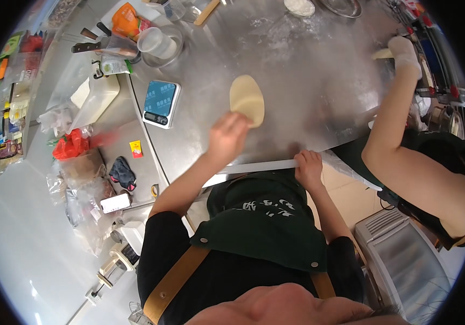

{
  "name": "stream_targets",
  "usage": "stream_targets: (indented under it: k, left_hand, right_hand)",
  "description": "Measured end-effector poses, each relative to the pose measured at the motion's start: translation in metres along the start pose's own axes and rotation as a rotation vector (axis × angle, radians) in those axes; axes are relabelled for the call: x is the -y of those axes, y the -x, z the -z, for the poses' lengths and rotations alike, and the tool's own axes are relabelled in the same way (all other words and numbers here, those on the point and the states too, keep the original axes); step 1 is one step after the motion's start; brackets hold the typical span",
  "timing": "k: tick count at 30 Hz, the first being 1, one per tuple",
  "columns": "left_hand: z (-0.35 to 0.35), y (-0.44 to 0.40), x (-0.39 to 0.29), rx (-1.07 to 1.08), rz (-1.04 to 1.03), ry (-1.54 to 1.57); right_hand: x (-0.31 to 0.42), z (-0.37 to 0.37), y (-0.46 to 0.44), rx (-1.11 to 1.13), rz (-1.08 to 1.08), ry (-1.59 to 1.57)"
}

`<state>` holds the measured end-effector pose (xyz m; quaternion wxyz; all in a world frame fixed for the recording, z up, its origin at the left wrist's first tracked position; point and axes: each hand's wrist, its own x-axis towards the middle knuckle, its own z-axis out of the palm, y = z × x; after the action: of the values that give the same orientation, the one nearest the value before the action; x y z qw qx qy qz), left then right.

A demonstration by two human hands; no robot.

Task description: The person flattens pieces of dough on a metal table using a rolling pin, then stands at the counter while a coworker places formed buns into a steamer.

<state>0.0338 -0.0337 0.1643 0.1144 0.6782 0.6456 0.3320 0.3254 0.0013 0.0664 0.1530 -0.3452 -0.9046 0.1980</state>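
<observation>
A flat oval sheet of pale dough [247, 97] lies on the steel table. My left hand [229, 135] is over its near end, fingers closed together on the dough's edge. A long white bar [265, 166] runs along the table's front edge, just before my apron. My right hand [309, 165] is at the bar's right end with its fingers curled over it; whether the bar is a rolling pin I cannot tell. Left of the dough sits a digital scale [160, 103] with a blue top.
A co-worker's gloved hand [404, 54] holds a pale piece at the right. Knives [87, 47], a clear plastic cup [156, 43] and an orange pouch [127, 21] stand at the back left. A bowl of white powder [299, 6] is at the far edge.
</observation>
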Motion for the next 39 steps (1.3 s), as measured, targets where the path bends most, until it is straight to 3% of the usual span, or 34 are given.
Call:
stream_targets:
  k: [2,5,8,14,18,21,23,27,36,39]
  left_hand:
    - [-0.025,0.035,0.005,0.203,0.026,-0.106]
    - [-0.038,0.069,0.010,0.287,0.195,0.001]
    - [-0.047,0.097,0.035,0.112,0.344,-0.112]
    - [-0.063,0.103,0.085,-0.050,0.397,-0.405]
    - [-0.086,0.105,0.107,0.042,0.512,-0.376]
    - [-0.098,0.110,0.096,0.053,0.598,-0.404]
    - [-0.102,0.107,0.093,0.052,0.616,-0.426]
    - [-0.094,0.076,0.109,0.009,0.603,-0.515]
    - [-0.068,-0.037,0.216,-0.180,0.543,-0.590]
    - [-0.069,-0.056,0.241,-0.212,0.520,-0.587]
  right_hand:
    - [0.001,-0.003,0.002,0.012,0.000,-0.010]
    - [-0.001,-0.005,0.001,0.023,0.012,-0.012]
    - [-0.006,-0.010,-0.020,0.061,0.013,-0.011]
    - [-0.028,-0.040,-0.101,-0.018,0.088,0.002]
    - [-0.038,-0.054,-0.129,0.133,0.076,0.007]
    - [-0.027,-0.052,-0.124,-0.030,0.120,0.095]
    - [-0.029,-0.062,-0.121,0.030,0.083,0.121]
    - [-0.033,-0.075,-0.156,0.031,0.054,0.222]
    - [-0.053,-0.103,-0.329,-0.254,0.112,0.266]
    - [-0.054,-0.113,-0.362,-0.210,0.087,0.315]
